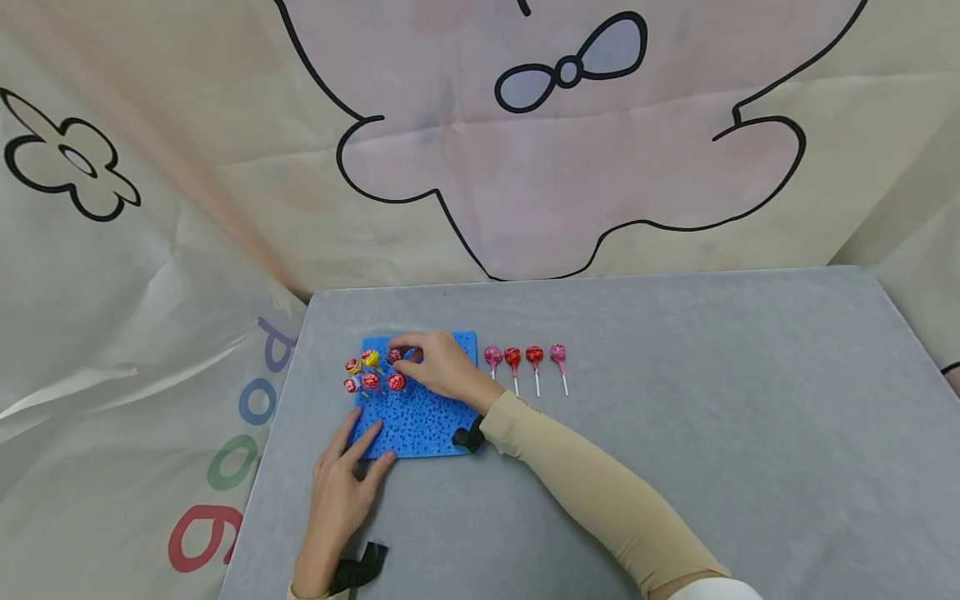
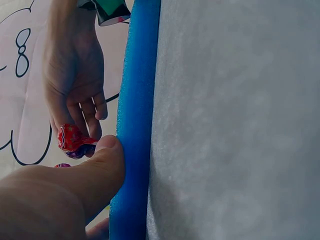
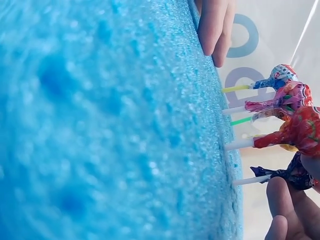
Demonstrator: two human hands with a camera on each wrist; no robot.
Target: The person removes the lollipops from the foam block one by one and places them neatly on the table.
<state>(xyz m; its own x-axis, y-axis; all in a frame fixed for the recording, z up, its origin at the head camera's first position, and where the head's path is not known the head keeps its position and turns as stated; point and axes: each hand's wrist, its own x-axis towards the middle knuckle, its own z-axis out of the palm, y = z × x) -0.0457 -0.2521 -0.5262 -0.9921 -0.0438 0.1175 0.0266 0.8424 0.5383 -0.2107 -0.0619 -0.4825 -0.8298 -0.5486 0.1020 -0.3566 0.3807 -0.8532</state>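
Note:
My right hand (image 1: pixel 446 367) pinches a dark-wrapped lollipop (image 3: pixel 299 172) between thumb and fingers at the far side of a blue foam block (image 1: pixel 420 429). Its white stick stands in the foam. Beside it, several more lollipops stick up from the block, among them a red one (image 1: pixel 397 382), a yellow one (image 1: pixel 370 357) and a blue-wrapped one (image 3: pixel 282 75). At the block's near left corner, my left hand (image 1: pixel 343 492) rests with fingers spread along the edge. Its thumb (image 2: pixel 107 160) touches the foam's side in the left wrist view.
Right of the block, several lollipops lie in a row on the grey table, from a pink one (image 1: pixel 492 356) to another pink one (image 1: pixel 558 353). A black strap (image 1: pixel 468 436) hangs at the right wrist, another black strap (image 1: pixel 362 567) at the left. A printed curtain (image 1: pixel 540 167) stands behind the table.

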